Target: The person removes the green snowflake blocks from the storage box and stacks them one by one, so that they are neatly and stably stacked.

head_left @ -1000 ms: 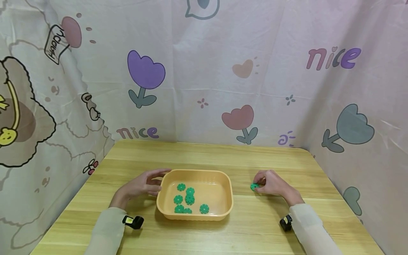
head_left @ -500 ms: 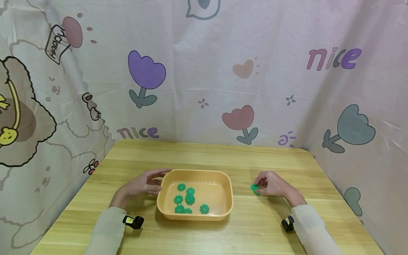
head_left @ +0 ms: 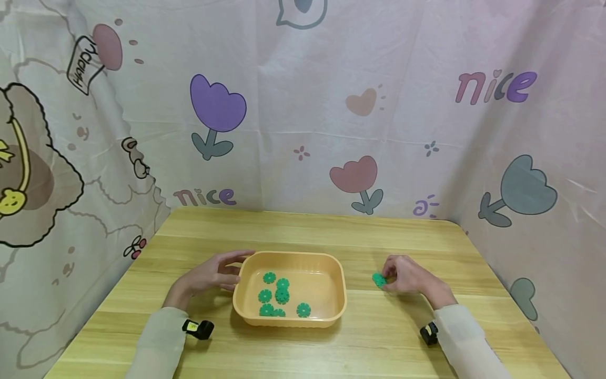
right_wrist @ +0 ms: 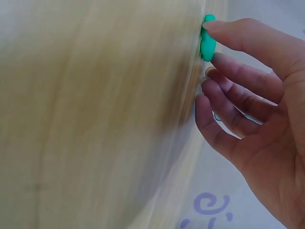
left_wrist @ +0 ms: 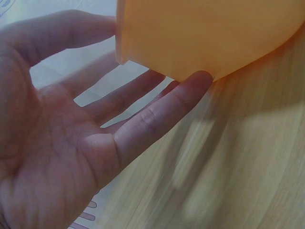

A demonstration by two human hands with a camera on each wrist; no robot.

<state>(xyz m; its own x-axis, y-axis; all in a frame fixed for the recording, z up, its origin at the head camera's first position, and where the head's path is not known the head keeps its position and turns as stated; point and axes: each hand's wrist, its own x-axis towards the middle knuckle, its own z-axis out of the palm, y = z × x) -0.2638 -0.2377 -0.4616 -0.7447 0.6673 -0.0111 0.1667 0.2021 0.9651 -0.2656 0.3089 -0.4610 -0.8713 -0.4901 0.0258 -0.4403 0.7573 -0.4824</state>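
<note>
My right hand has its thumb and a fingertip at opposite edges of a green snowflake building disc, low over the table to the right of the bin. In the right wrist view the disc shows edge-on between thumb and index finger, and the other fingers curve loosely below. My left hand rests against the left end of a yellow plastic bin. Its fingers are spread and fairly straight, fingertips on the bin's outer wall in the left wrist view.
Several green snowflake discs lie inside the bin, mostly toward its left, with one disc farther right. The wooden table ends at a printed curtain behind and at both sides.
My right hand has shifted slightly right, and more of the green disc's face now shows beside the fingertips. My left hand and the bin stay in place.
</note>
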